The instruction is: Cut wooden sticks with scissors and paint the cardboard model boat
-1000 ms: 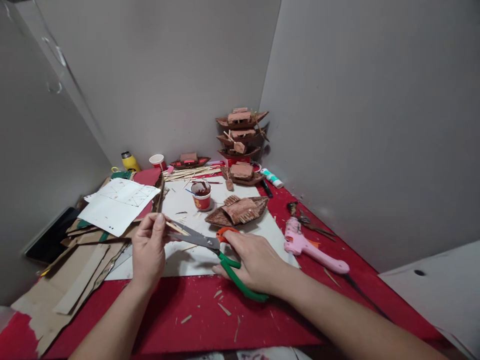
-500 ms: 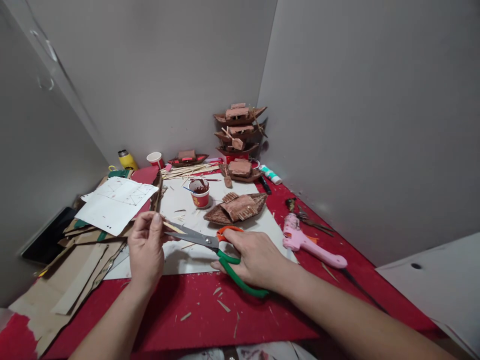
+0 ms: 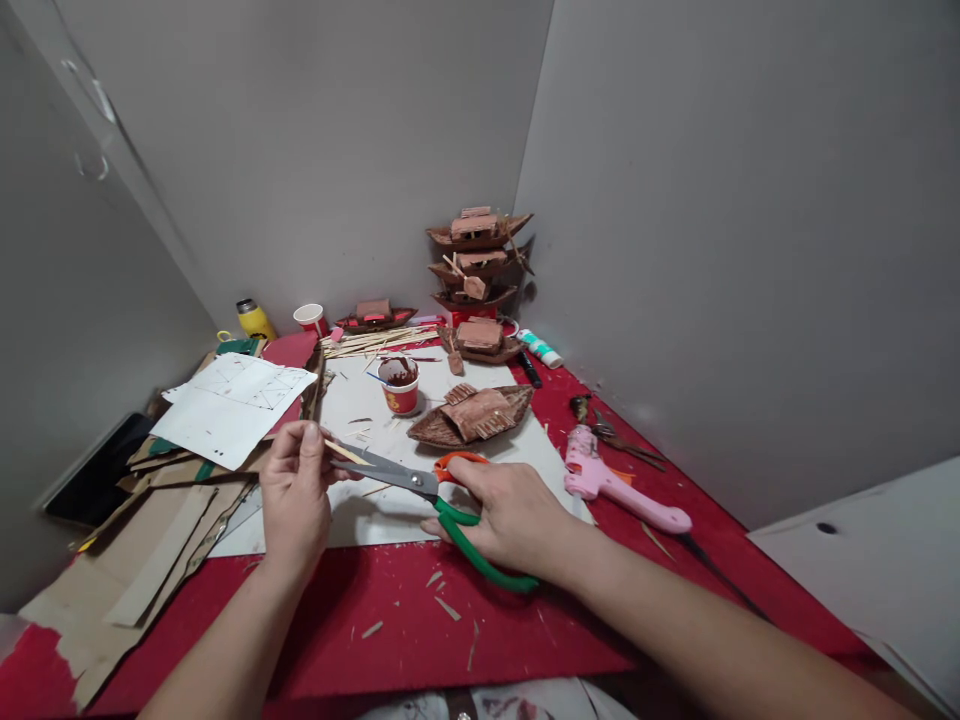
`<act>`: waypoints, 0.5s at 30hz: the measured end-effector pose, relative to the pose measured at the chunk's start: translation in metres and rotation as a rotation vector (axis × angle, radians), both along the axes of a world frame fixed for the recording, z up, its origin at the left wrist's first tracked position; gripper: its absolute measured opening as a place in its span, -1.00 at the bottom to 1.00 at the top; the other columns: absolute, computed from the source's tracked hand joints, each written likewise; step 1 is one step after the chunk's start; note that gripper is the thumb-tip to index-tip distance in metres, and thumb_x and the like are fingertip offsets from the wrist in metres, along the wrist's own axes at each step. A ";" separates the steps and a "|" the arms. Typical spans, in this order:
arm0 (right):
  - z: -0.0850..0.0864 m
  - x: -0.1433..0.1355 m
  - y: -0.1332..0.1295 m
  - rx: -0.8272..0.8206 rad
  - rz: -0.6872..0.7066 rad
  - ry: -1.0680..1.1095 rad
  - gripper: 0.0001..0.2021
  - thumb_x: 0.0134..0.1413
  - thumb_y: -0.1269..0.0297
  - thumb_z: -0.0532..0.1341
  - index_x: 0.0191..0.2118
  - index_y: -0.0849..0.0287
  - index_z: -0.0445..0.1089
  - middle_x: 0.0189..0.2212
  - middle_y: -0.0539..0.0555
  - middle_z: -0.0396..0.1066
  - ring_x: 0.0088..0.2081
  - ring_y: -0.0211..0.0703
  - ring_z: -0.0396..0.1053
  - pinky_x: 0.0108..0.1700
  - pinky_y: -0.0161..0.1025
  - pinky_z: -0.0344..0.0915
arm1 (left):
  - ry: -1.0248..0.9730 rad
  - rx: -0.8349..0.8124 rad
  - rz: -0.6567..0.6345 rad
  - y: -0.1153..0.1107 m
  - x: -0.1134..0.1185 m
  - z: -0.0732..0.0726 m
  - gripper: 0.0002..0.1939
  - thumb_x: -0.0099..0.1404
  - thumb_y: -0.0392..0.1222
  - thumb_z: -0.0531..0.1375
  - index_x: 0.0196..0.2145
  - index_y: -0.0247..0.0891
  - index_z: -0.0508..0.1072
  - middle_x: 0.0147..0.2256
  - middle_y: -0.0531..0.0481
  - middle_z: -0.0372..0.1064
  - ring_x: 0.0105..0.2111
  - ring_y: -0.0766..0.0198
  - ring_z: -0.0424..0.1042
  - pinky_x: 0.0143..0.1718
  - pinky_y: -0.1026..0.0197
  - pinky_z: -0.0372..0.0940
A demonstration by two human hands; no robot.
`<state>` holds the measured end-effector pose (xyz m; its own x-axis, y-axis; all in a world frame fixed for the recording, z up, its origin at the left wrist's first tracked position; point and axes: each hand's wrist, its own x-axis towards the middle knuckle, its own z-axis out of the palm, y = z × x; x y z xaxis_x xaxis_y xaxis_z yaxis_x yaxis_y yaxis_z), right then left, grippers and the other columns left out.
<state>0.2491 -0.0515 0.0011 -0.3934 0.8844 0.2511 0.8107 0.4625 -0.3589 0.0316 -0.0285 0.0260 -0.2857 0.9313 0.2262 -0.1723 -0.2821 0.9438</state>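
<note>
My left hand (image 3: 298, 492) is closed on a thin pale wooden stick (image 3: 345, 452), pinched between thumb and fingers. Scissors (image 3: 409, 478) with one orange and one green handle are held in my right hand (image 3: 510, 515). Their grey blades point left, slightly apart, with the stick between them close to my left fingertips. Beyond the scissors, a brown model boat (image 3: 472, 417) with a ribbed roof lies on white paper (image 3: 349, 395). A red paper cup (image 3: 400, 390) of dark brown paint with a blue stick in it stands left of the boat.
Cardboard pieces (image 3: 169, 540) and a marked sheet (image 3: 232, 405) lie left. A pink glue gun (image 3: 626, 492) rests on the red tablecloth (image 3: 420, 640) at right. Behind are stacked model boats (image 3: 480, 235), loose sticks (image 3: 382, 342), a white-and-red cup (image 3: 310, 318) and a yellow bottle (image 3: 255, 320).
My left hand has shifted very slightly to the right. The stick remains between the scissor blades, and my right hand is almost unmoved.
</note>
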 end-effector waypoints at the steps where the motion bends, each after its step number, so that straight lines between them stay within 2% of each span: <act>1: -0.001 0.000 0.000 -0.005 0.001 0.008 -0.67 0.06 -0.09 0.16 -0.31 0.10 0.32 -0.50 0.03 0.45 -0.43 -0.10 0.40 -0.45 -0.29 -0.03 | -0.003 0.000 0.000 0.000 0.000 0.000 -0.77 0.22 -0.02 0.24 -0.39 -0.24 0.38 -0.52 0.17 0.32 -0.63 0.50 0.32 -0.60 0.46 0.32; 10: -0.005 -0.001 0.000 -0.044 -0.005 0.019 -0.62 0.07 -0.15 0.13 -0.34 0.10 0.31 -0.59 0.00 0.39 -0.52 -0.13 0.36 -0.48 -0.31 -0.06 | -0.008 0.026 -0.042 -0.001 0.001 0.002 -0.78 0.24 -0.03 0.21 -0.37 -0.24 0.36 -0.54 0.16 0.36 -0.62 0.40 0.41 -0.55 0.33 0.40; 15: 0.001 -0.002 0.002 -0.033 0.008 -0.043 -0.60 0.08 -0.15 0.12 -0.27 0.13 0.29 -0.44 0.08 0.46 -0.41 -0.06 0.40 -0.43 -0.27 0.00 | -0.028 0.020 -0.030 0.001 -0.001 0.002 -0.79 0.22 -0.04 0.24 -0.39 -0.23 0.40 -0.52 0.15 0.38 -0.59 0.42 0.42 -0.54 0.36 0.40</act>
<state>0.2474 -0.0491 0.0021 -0.4101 0.8887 0.2048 0.8223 0.4575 -0.3386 0.0306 -0.0278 0.0280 -0.2641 0.9349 0.2370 -0.2071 -0.2949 0.9328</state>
